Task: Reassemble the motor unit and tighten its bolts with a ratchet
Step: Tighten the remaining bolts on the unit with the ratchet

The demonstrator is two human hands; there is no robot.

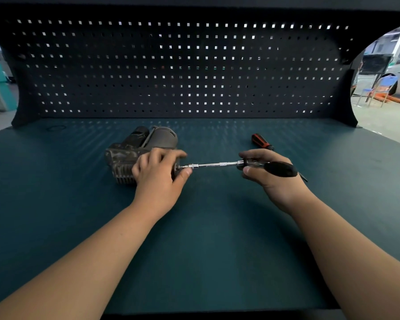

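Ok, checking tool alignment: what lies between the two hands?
The ratchet's chrome extension bar runs from the right hand to the motor unit held by the left hand; head view.

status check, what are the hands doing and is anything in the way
Left hand grips motor unit at its end. Right hand holds ratchet, socket on that end. Screwdriver lies behind right hand, not blocking.

- Our left hand (158, 172) grips the right end of the motor (129, 151), which lies on the dark green bench top (206, 239).
- Our right hand (271, 179) holds the ratchet (217, 164) near its black handle; the metal bar lies level, and its tip meets the motor beside our left thumb.
- A screwdriver (261, 141) with a red and black handle lies just behind the right hand.
- A dark pegboard (183, 65) stands at the back.
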